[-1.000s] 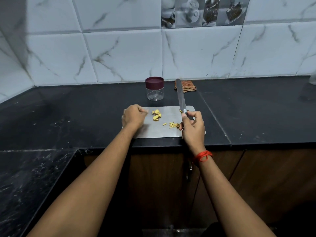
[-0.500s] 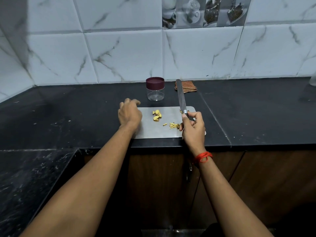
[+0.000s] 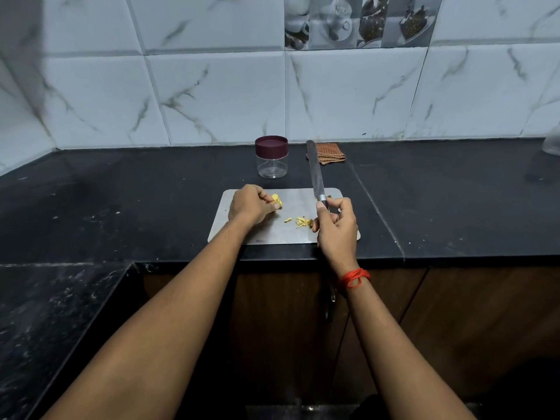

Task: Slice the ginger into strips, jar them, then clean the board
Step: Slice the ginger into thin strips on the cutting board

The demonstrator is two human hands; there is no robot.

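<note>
1. The left hand (image 3: 251, 204) pinches ginger pieces (image 3: 276, 201) on the steel board (image 3: 272, 233).
2. The right hand (image 3: 336, 225) grips the knife (image 3: 315, 171), blade pointing away.
3. Cut strips (image 3: 301, 221) lie between the hands.
4. The lidded jar (image 3: 271, 157) stands on the worktop (image 3: 151, 192) behind the board.

Clearly a home kitchen. Shown by the marble-look wall tiles (image 3: 212, 95) with a picture tile (image 3: 357, 21) of cups and desserts, by the black stone desk (image 3: 121, 201) over brown wooden cupboard doors (image 3: 454, 313), and by a steel cutting board (image 3: 272, 234), a lidded jar (image 3: 271, 157) and a folded cloth (image 3: 331, 153).
</note>
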